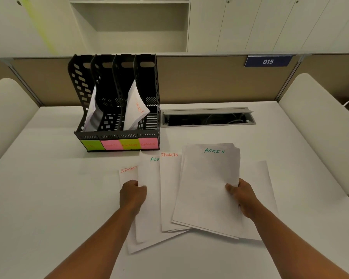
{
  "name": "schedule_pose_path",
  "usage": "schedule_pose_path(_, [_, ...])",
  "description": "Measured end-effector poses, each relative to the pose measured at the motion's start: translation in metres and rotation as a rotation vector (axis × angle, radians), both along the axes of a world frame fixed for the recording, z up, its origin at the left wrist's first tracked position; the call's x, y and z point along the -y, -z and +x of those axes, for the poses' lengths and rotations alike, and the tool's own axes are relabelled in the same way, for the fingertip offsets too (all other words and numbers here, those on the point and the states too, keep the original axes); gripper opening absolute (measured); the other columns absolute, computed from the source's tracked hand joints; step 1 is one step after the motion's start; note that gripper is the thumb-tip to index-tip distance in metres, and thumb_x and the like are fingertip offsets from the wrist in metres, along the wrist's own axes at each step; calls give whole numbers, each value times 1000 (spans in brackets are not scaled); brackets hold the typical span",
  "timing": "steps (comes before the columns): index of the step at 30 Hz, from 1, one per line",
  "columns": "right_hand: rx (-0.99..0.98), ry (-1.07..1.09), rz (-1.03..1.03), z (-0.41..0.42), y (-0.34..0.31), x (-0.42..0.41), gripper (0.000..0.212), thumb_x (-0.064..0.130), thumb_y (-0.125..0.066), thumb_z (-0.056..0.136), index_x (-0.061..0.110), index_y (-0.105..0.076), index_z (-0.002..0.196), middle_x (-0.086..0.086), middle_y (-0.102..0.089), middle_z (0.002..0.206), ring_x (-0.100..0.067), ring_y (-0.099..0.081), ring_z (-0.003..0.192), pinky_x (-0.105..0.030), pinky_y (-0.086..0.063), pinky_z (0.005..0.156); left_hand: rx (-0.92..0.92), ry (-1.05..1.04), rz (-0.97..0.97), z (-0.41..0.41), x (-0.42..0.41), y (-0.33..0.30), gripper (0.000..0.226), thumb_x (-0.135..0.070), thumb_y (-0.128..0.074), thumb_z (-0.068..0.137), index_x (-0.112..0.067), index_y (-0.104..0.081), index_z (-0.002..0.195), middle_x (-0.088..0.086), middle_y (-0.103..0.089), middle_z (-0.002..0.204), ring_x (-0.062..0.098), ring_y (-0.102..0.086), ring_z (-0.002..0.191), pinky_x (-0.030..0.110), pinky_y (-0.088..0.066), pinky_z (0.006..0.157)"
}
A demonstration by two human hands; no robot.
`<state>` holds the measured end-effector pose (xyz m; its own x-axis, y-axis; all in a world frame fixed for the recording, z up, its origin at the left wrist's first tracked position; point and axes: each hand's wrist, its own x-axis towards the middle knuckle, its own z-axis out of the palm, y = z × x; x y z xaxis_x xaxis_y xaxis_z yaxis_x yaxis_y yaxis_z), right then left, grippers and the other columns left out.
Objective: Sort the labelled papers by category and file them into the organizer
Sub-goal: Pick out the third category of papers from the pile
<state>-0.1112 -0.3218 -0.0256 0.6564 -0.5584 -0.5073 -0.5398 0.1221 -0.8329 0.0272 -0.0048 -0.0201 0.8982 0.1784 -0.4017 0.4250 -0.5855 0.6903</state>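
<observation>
From the head camera, a black four-slot organizer [117, 103] stands on the white surface [49, 188], its front carrying green, pink, green and pink sticky labels; only the right two read clearly, as FINANCE and ADMIN. A sheet [92, 111] leans in the organizer's leftmost slot, and another sheet [135, 109] with orange writing leans in the third slot from the left. In front of the organizer and slightly to its right, the labelled papers [169, 188] lie fanned out, headed SPORTS in orange and ADMIN in green. The left hand [132, 195] is closed on the edge of a partly hidden ADMIN sheet [147, 198]. The right hand [243, 196] grips the right edge of a small stack [207, 188] topped by a green ADMIN sheet, the hands well apart. To the organizer's right, a cable tray [208, 116] sits open in the surface
</observation>
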Motion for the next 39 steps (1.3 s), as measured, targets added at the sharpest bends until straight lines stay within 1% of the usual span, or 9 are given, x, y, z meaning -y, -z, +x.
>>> schedule_pose_path(5, [27, -51, -28, 11, -13, -5, 21, 10, -62, 96, 17, -67, 115, -8, -73, 109, -31, -71, 97, -47, -60, 86, 221, 242, 65, 13, 2, -67, 16, -25, -61, 92, -11, -61, 86, 2, -69, 88, 24, -65, 78, 30, -48, 63])
schedule_pose_path(9, [65, -53, -61, 23, -24, -15, 19, 8, -60, 97, 15, -69, 112, -8, -74, 107, -27, -72, 92, -37, -59, 74, 330, 329, -223, 26, 2, -136, 17, -19, -58, 97, -25, -62, 113, -5, -69, 102, 16, -67, 91, 36, -54, 83])
schedule_pose_path(15, [129, -53, 37, 33, -42, -23, 23, 7, -60, 96, 10, -69, 116, -12, -75, 107, -30, -73, 90, -40, -61, 75, 405, 316, -504, 40, -15, -205, 15, -16, -60, 99, -30, -64, 96, -11, -72, 92, 8, -70, 75, 27, -57, 63])
schedule_pose_path(20, [210, -78, 266, 43, -64, -42, 24, 2, -62, 93, 12, -70, 113, -12, -77, 102, -29, -73, 82, -42, -62, 75, 200, 291, -491, 47, 5, -158, 13, -11, -62, 97, -23, -66, 101, -7, -72, 95, 9, -69, 77, 27, -55, 68])
schedule_pose_path(24, [206, -117, 262, 51, -72, -59, 27, 9, -64, 92, 23, -71, 114, -6, -79, 102, -32, -74, 89, -42, -61, 74, -10, 249, -462, 40, 21, -109, 13, -19, -66, 95, -22, -67, 108, 1, -73, 107, 18, -70, 90, 29, -52, 68])
schedule_pose_path(29, [229, -29, 318, 54, -70, -65, 25, 14, -59, 91, 23, -74, 110, -11, -77, 98, -30, -73, 83, -44, -59, 78, -107, 81, -566, 44, 19, -85, 61, -30, -82, 81, -22, -42, 126, 2, -67, 113, 25, -70, 97, 44, -59, 77])
schedule_pose_path(31, [223, 8, 361, 55, -71, -65, 25, 24, -57, 95, 18, -74, 113, -12, -77, 100, -32, -73, 86, -46, -59, 81, -153, 44, -665, 46, 17, -82, 66, -18, -83, 80, -20, -38, 128, 6, -67, 114, 29, -70, 99, 50, -58, 83])
schedule_pose_path(35, [305, -135, 386, 61, -75, -61, 53, 58, -62, 90, 24, -67, 130, -8, -72, 124, -32, -68, 115, -52, -52, 102, -90, 136, -711, 45, 21, -81, 39, -4, -75, 85, -14, -62, 121, 11, -71, 119, 29, -70, 102, 45, -57, 87])
schedule_pose_path(39, [322, -307, 61, 71, -92, -62, 24, 12, -66, 95, 21, -68, 117, -6, -75, 113, -31, -70, 107, -53, -57, 95, 72, 149, -818, 38, 31, -97, 30, -8, -77, 83, -11, -69, 112, 11, -75, 109, 30, -73, 98, 39, -59, 78])
